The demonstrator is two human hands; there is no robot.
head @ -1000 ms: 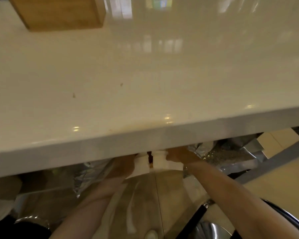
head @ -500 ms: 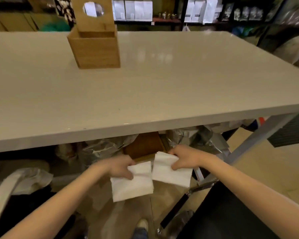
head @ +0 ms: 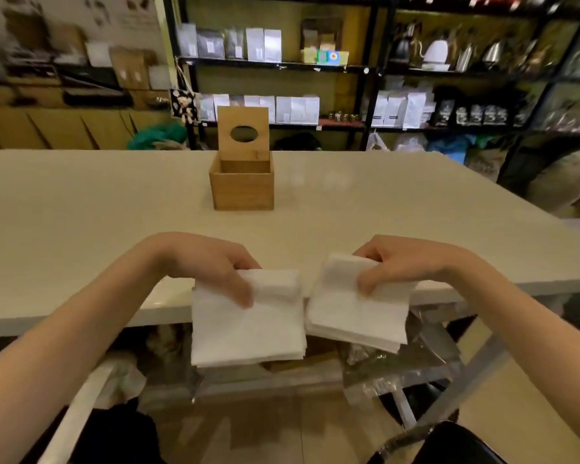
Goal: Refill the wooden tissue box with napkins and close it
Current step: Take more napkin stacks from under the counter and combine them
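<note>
The refill is judged to be at an early stage: the napkins have been picked up, but none can be seen inside the wooden tissue box (head: 241,182), and the closing is left to do. One stack of white napkins (head: 246,324) is pinched by the left hand (head: 208,262), thumb over the top, and a second stack (head: 355,313) is clamped likewise by the right hand (head: 406,262); both are held side by side over the near edge of the surface (head: 81,229). The box is stood well beyond them, mid-surface, its lid (head: 243,133) with an oval opening raised upright at the back; the interior seems empty, though its floor is hidden
</note>
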